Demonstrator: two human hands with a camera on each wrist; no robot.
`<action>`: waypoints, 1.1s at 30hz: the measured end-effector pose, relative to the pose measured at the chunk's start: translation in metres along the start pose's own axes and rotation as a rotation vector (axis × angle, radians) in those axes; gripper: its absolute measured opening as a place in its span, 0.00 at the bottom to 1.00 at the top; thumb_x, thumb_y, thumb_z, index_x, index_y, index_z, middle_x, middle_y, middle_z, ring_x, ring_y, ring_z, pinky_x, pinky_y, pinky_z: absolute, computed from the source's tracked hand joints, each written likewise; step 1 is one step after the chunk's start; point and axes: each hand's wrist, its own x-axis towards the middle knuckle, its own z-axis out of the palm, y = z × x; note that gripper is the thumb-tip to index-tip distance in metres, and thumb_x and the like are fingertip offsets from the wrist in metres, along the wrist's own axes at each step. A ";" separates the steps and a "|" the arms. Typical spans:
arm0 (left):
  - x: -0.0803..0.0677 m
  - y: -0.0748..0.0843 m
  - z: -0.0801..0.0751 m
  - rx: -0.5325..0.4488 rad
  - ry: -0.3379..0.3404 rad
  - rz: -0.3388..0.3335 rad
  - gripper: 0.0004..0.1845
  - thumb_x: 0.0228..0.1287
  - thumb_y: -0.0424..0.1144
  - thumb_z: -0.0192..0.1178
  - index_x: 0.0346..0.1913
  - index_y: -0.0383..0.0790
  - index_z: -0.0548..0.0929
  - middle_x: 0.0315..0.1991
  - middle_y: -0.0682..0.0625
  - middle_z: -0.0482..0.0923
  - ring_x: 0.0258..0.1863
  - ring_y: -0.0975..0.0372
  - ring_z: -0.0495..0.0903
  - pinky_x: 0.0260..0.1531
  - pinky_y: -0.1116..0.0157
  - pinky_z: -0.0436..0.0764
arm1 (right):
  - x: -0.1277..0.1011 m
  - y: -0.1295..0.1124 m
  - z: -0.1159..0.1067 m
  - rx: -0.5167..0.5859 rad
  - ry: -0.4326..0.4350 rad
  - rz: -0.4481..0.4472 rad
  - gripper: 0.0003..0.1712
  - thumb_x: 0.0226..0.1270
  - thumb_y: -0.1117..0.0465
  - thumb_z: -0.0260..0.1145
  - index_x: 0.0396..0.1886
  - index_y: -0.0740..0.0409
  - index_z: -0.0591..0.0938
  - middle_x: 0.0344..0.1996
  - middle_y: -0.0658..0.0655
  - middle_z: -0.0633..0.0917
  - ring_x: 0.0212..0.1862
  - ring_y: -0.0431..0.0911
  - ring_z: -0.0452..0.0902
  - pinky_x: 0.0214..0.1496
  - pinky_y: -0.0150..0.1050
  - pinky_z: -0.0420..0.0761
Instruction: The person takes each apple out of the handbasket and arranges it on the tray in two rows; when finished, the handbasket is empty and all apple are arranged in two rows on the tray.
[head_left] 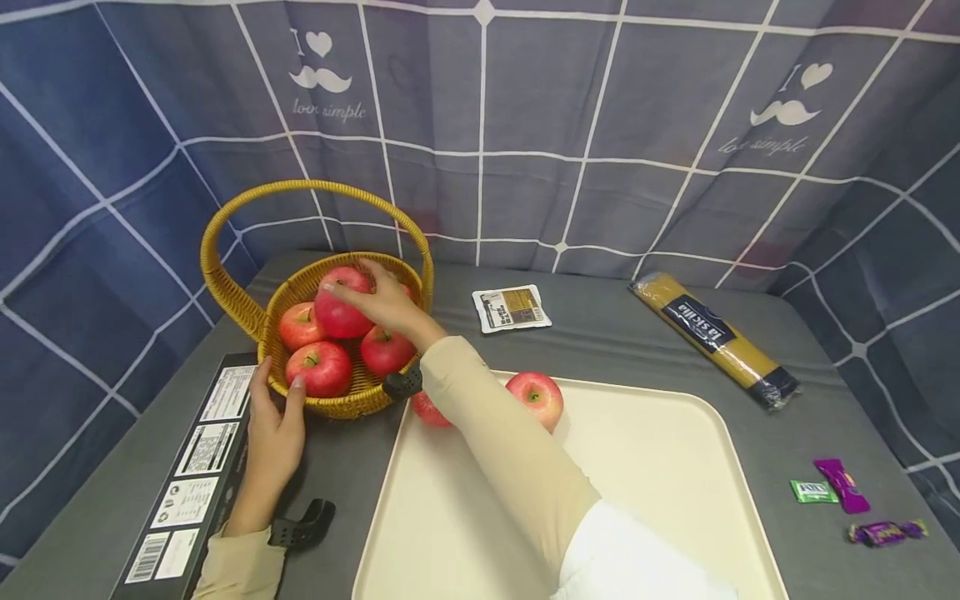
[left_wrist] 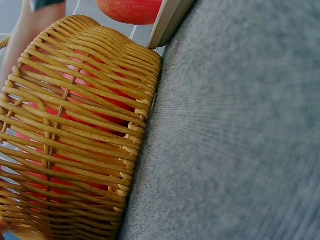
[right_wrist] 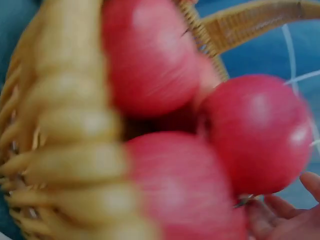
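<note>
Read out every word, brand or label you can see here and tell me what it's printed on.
"I" with a heart and moustache, then "love simple": cloth backdrop, printed again at the upper right.
"la sicilia", as best it reads: dark label on the spaghetti packet.
White labels and a barcode on the black box: too small to read.
Small sachet: print too small.
Candy wrappers: unreadable.

Both hands forward, fingers (head_left: 348, 291) curled.
</note>
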 end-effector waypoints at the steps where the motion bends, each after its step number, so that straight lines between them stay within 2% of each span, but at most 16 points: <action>1: 0.001 0.001 0.001 0.000 -0.004 0.003 0.32 0.67 0.46 0.46 0.70 0.44 0.48 0.69 0.39 0.52 0.66 0.46 0.56 0.64 0.45 0.54 | 0.002 0.002 0.000 -0.021 0.005 0.013 0.46 0.54 0.37 0.61 0.69 0.40 0.53 0.67 0.53 0.60 0.54 0.49 0.70 0.30 0.39 0.82; 5: 0.005 0.003 0.006 -0.003 -0.015 0.025 0.32 0.67 0.46 0.46 0.70 0.44 0.48 0.70 0.40 0.51 0.68 0.46 0.54 0.65 0.45 0.52 | 0.005 0.008 -0.004 -0.195 0.031 -0.033 0.46 0.55 0.35 0.59 0.69 0.46 0.55 0.64 0.53 0.66 0.56 0.45 0.70 0.52 0.39 0.77; 8: 0.008 0.005 0.007 0.000 -0.015 0.042 0.32 0.67 0.45 0.46 0.70 0.44 0.48 0.70 0.40 0.51 0.68 0.46 0.53 0.65 0.45 0.52 | 0.004 0.007 -0.007 -0.245 0.037 -0.128 0.45 0.53 0.37 0.63 0.68 0.45 0.58 0.62 0.51 0.70 0.59 0.42 0.69 0.61 0.39 0.70; 12: 0.009 0.006 0.007 0.012 -0.019 0.033 0.32 0.67 0.47 0.45 0.70 0.44 0.47 0.70 0.41 0.50 0.68 0.46 0.52 0.65 0.45 0.51 | -0.004 0.005 -0.011 -0.216 0.026 -0.222 0.48 0.46 0.43 0.70 0.67 0.42 0.60 0.61 0.50 0.71 0.58 0.41 0.68 0.59 0.37 0.72; 16: 0.009 0.007 0.007 0.019 -0.017 0.031 0.32 0.67 0.47 0.46 0.70 0.44 0.48 0.70 0.41 0.50 0.69 0.47 0.52 0.65 0.45 0.51 | -0.025 0.004 -0.026 -0.217 0.026 -0.280 0.44 0.44 0.46 0.73 0.64 0.44 0.66 0.58 0.48 0.72 0.56 0.40 0.68 0.57 0.33 0.71; 21: 0.009 0.006 0.006 0.017 -0.011 0.036 0.32 0.67 0.46 0.46 0.69 0.43 0.49 0.70 0.40 0.50 0.69 0.47 0.52 0.66 0.46 0.51 | -0.068 0.008 -0.070 -0.279 0.055 -0.337 0.36 0.42 0.49 0.75 0.56 0.45 0.75 0.51 0.49 0.72 0.53 0.39 0.67 0.56 0.34 0.70; 27: 0.004 0.002 0.004 0.015 -0.002 0.020 0.32 0.67 0.46 0.45 0.69 0.43 0.49 0.69 0.40 0.50 0.69 0.47 0.51 0.65 0.45 0.50 | -0.135 0.031 -0.138 -0.287 0.113 -0.328 0.34 0.42 0.53 0.75 0.54 0.47 0.76 0.49 0.51 0.70 0.51 0.42 0.68 0.53 0.39 0.76; 30: 0.002 0.000 0.002 0.011 -0.002 0.021 0.32 0.67 0.46 0.45 0.69 0.42 0.48 0.70 0.40 0.50 0.69 0.47 0.50 0.66 0.46 0.49 | -0.174 0.051 -0.170 -0.343 0.193 -0.303 0.34 0.42 0.55 0.76 0.54 0.48 0.76 0.49 0.51 0.71 0.50 0.41 0.69 0.53 0.40 0.76; 33: 0.000 -0.002 0.000 0.016 0.002 0.022 0.32 0.68 0.46 0.45 0.69 0.41 0.48 0.70 0.39 0.50 0.69 0.47 0.50 0.66 0.46 0.49 | -0.210 0.075 -0.195 -0.426 0.283 -0.261 0.34 0.43 0.58 0.75 0.55 0.50 0.76 0.49 0.52 0.71 0.49 0.38 0.68 0.51 0.33 0.76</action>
